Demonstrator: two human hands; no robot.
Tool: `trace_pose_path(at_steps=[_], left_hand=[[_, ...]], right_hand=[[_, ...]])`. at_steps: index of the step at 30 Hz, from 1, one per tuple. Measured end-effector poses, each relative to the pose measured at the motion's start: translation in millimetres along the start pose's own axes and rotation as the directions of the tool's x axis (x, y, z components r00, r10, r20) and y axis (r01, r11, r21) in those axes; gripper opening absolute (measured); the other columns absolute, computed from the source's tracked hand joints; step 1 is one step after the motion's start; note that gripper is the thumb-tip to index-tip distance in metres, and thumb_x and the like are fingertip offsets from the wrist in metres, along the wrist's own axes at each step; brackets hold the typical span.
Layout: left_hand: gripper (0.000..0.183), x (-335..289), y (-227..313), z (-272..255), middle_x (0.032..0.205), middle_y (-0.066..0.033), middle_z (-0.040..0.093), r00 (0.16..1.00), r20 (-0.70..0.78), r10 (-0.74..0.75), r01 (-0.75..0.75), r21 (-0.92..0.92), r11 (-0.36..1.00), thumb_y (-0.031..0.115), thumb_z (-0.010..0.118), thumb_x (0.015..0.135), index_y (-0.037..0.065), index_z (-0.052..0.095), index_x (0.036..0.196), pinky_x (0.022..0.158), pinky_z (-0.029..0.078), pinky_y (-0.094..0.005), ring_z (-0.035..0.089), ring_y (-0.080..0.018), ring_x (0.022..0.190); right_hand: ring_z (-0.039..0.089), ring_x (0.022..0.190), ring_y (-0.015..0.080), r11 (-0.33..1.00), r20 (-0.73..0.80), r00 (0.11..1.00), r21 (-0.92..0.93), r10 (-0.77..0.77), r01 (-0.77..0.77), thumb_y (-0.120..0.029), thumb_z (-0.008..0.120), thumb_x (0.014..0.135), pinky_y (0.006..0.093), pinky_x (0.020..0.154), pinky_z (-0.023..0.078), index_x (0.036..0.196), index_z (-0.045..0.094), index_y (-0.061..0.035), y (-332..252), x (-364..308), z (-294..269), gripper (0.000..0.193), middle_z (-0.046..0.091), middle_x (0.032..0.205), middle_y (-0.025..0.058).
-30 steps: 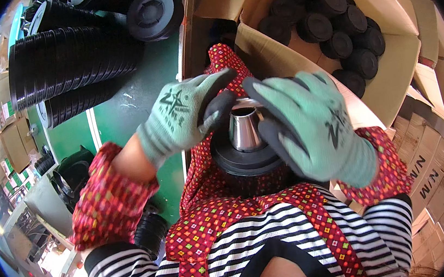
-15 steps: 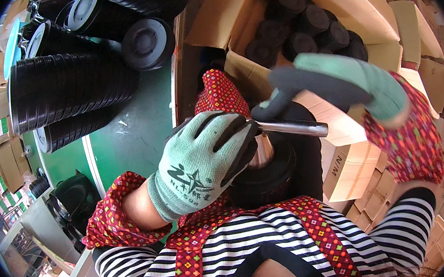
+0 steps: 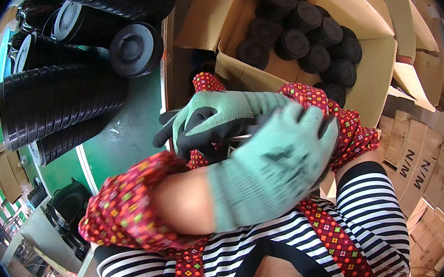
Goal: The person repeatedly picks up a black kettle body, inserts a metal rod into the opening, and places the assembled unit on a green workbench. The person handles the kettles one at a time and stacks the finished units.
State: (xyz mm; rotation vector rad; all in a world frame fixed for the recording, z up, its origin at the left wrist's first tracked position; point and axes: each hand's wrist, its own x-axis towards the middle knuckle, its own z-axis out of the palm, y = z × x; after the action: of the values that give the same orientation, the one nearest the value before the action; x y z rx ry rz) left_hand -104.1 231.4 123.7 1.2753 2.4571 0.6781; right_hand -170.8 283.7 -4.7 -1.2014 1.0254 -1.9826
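Observation:
My forearms cross in front of my body, both hands in green knit gloves with dark palms. My left hand (image 3: 275, 171) is nearer to me and reaches to the right, its fingers curled in; what they grip is hidden. Farther off, my right hand (image 3: 214, 116) extends to the left, fingers bent and blurred, so its hold cannot be made out. Between the hands shows a thin sliver of shiny metal (image 3: 239, 137). The hands cover the rest of the metal bar and the black round piece below it.
An open cardboard box (image 3: 382, 57) holding several short black cylinders (image 3: 306, 16) stands ahead at right. On the green tabletop (image 3: 118, 136) at left lie long stacks of ribbed black plastic pieces (image 3: 61, 96) and one grey-ended cylinder (image 3: 132, 49). Closed cartons (image 3: 416, 157) pile up at right.
My right hand has swept from the right across to the left. The left hand has moved right and toward me, so the arms now cross and the metal bar is mostly covered.

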Motion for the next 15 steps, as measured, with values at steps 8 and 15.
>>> trace_pose_path(at_steps=[8,15], left_hand=[[0.044,-2,-3,17,0.093,-0.0061,0.067,0.989,-0.104,0.105,-0.131,-0.3,0.945,0.034,0.071,0.085,0.006,0.07,0.119,0.065,0.055,-0.035,0.067,-0.0238,0.074],[0.047,-33,-20,5,0.092,-0.0051,0.065,0.902,-0.345,0.261,-0.41,-0.488,0.771,0.031,0.068,0.074,0.005,0.076,0.112,0.07,0.056,-0.0371,0.066,-0.0231,0.079]], right_hand=[[0.061,0.104,0.0325,0.936,-0.044,0.954,-0.211,-0.297,0.281,-0.005,0.065,0.099,0.0494,0.091,0.052,0.126,0.062,0.0039,8,-17,19,0.029,0.063,0.102,0.0152],[0.062,0.101,0.041,0.735,-0.174,0.91,-0.654,-0.376,0.179,0.0,0.067,0.091,0.0538,0.09,0.05,0.122,0.061,0.0039,1,-51,17,0.032,0.064,0.11,0.0206]])
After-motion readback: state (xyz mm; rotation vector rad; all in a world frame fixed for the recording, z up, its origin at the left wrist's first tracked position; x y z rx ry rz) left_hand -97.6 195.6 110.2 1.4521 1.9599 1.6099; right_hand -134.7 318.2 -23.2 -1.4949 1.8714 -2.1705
